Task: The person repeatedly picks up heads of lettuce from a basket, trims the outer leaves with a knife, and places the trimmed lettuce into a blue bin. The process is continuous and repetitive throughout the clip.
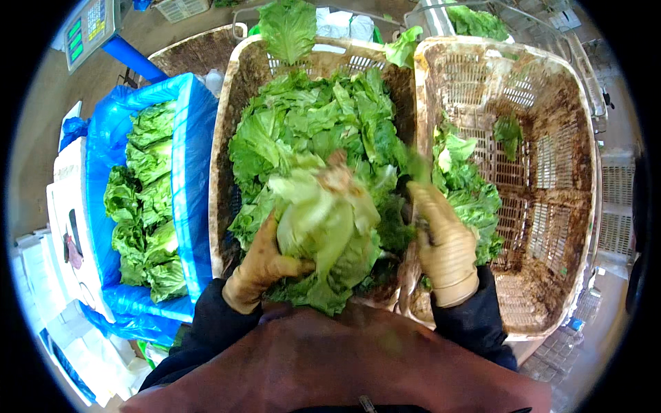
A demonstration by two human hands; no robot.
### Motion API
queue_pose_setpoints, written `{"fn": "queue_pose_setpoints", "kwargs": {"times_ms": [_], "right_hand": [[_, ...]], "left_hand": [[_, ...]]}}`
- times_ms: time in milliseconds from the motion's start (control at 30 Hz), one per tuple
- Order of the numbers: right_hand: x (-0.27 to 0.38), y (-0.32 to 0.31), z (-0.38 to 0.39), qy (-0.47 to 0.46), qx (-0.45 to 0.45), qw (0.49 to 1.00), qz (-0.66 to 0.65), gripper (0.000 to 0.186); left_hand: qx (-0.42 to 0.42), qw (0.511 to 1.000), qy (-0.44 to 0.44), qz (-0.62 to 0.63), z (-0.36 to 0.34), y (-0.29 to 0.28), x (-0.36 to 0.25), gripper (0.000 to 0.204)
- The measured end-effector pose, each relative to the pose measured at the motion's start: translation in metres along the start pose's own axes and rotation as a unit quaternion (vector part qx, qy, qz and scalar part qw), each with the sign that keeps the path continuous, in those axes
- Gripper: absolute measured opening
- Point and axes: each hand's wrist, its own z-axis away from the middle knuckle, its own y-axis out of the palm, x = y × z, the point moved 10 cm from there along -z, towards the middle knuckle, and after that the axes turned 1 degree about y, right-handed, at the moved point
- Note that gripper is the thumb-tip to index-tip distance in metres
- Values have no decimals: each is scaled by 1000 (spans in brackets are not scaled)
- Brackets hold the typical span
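Note:
My gloved left hand (265, 265) grips a pale green lettuce head (317, 220), its browned cut end facing up, over the middle crate (224, 158) heaped with loose green leaves (310, 117). My gloved right hand (444, 248) is just right of the head, by the rim between the middle and right crates, fingers closed; what they hold is unclear, with a blurred bit of green at the fingertips. The muddy right crate (558, 172) has lettuce leaves (468, 199) along its left side.
At the left, a blue-lined box (196, 186) holds rows of lettuce (148, 227). A scale display (89, 27) on a blue post stands at the upper left. Another crate (186, 48) sits behind. White boxes (48, 268) lie at the far left, pale crates (616, 206) at the far right.

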Motion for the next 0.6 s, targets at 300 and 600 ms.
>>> {"fn": "queue_pose_setpoints", "kwargs": {"times_ms": [300,600], "right_hand": [[29,9,-22,-138,51,988,41,40],[-15,37,-9,107,147,903,-388,19]], "left_hand": [[-60,994,-92,-14,77,-3,6,102],[-82,989,-60,-108,73,-1,-4,105]]}}
